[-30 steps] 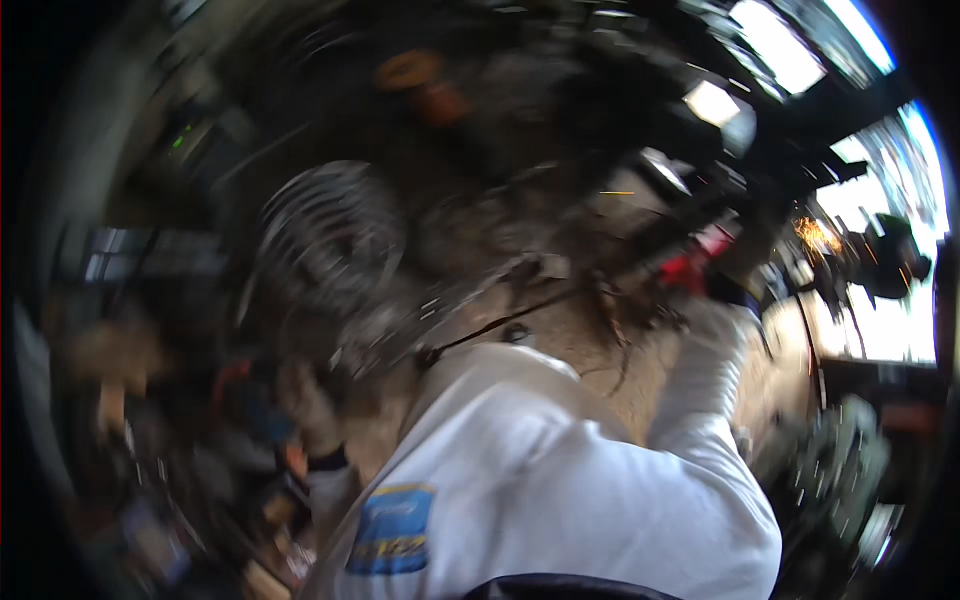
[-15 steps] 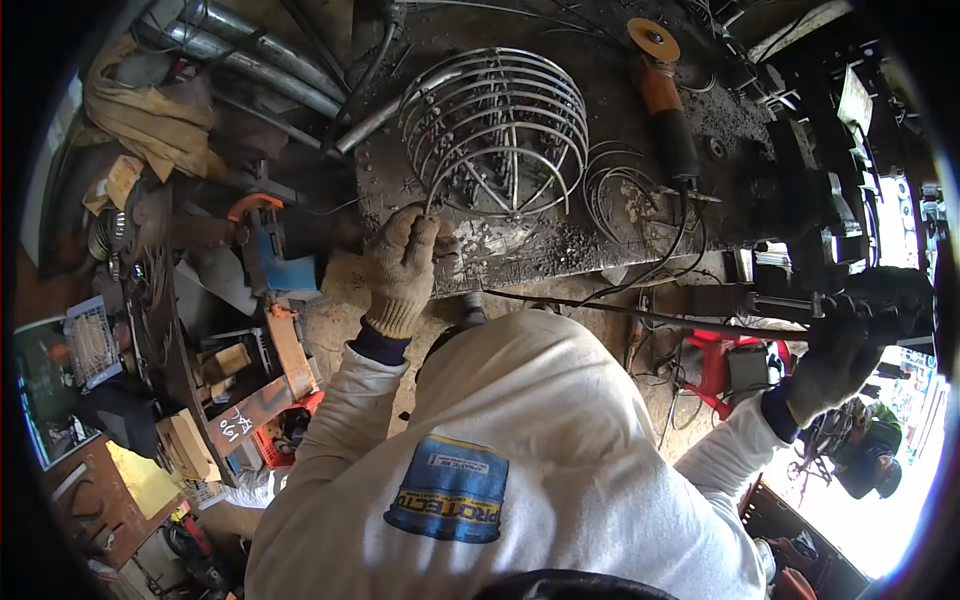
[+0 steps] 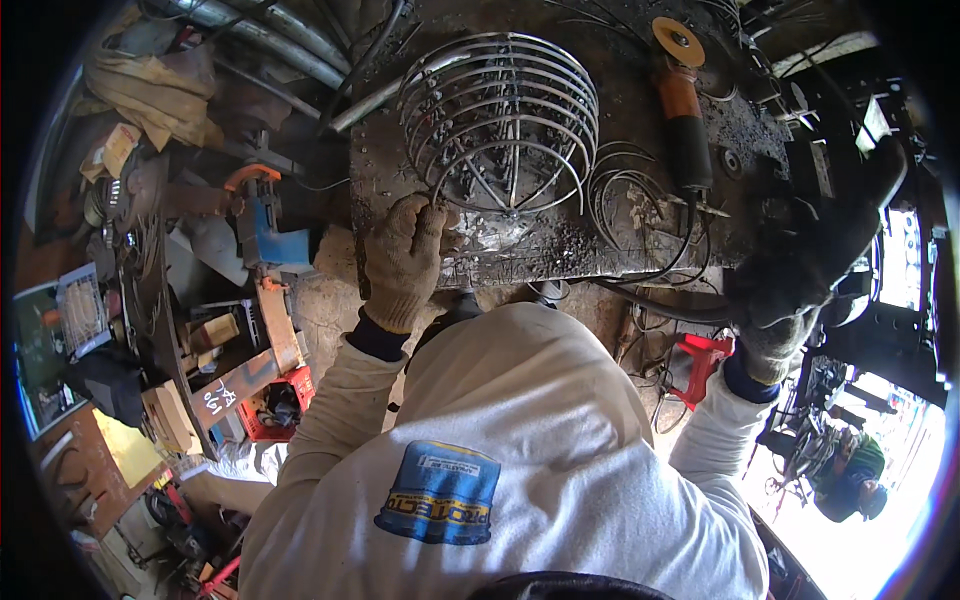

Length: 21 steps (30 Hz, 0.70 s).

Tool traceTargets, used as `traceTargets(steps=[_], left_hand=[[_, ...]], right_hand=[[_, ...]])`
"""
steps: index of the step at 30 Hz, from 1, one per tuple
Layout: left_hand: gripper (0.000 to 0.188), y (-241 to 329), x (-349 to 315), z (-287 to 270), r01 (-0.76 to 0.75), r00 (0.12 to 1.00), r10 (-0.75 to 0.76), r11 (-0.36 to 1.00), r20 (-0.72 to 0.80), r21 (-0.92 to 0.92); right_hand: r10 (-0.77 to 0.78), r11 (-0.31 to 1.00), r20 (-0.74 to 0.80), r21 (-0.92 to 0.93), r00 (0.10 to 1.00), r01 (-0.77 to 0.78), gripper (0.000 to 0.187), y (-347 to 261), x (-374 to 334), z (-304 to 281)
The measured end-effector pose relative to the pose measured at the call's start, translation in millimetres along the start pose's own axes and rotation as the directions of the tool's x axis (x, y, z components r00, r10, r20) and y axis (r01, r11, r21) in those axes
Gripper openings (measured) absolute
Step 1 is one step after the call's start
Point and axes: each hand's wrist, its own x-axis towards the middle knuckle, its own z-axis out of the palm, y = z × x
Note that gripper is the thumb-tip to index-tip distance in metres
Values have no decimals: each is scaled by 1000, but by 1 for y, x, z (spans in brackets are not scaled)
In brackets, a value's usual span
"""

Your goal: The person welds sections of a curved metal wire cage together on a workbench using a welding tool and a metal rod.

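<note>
A round cage of bent metal rods (image 3: 512, 118), with several hoops and crossing bars, rests on the dirty workbench (image 3: 610, 262). My left hand (image 3: 402, 262), in a knitted work glove, is closed at the cage's near left edge, its fingers curled against the rod end. To the right, beyond the bench's corner, my gloved right hand (image 3: 778, 345) is closed around a dark tool (image 3: 800, 262). A thick black cable (image 3: 670, 310) runs to that tool. Its dark outline blends into the background, so I cannot make out its kind.
An orange and black angle grinder (image 3: 684, 118) with a yellow disc lies right of the cage. Loose wire coils (image 3: 612, 200) lie between them. A blue vise (image 3: 275, 230) stands left, metal pipes (image 3: 260, 40) far left. A person (image 3: 852, 475) is at the right.
My right hand has moved inward to the left and up with the dark tool, which has swung upward. My left hand stays at the cage. The view has shifted slightly.
</note>
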Motion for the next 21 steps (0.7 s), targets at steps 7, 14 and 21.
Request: traceTargets(steps=[7, 14, 21], left_hand=[[7, -2, -7, 15, 325, 938, -345, 901, -18, -288], [12, -25, -9, 16, 27, 996, -13, 985, -84, 169], [14, -25, -8, 15, -86, 989, 114, 963, -97, 256]], right_hand=[[47, 994, 156, 94, 987, -62, 45, 12, 30, 41], [90, 995, 36, -39, 995, -89, 93, 15, 23, 76], [355, 912, 175, 152, 918, -382, 42, 61, 4, 7]])
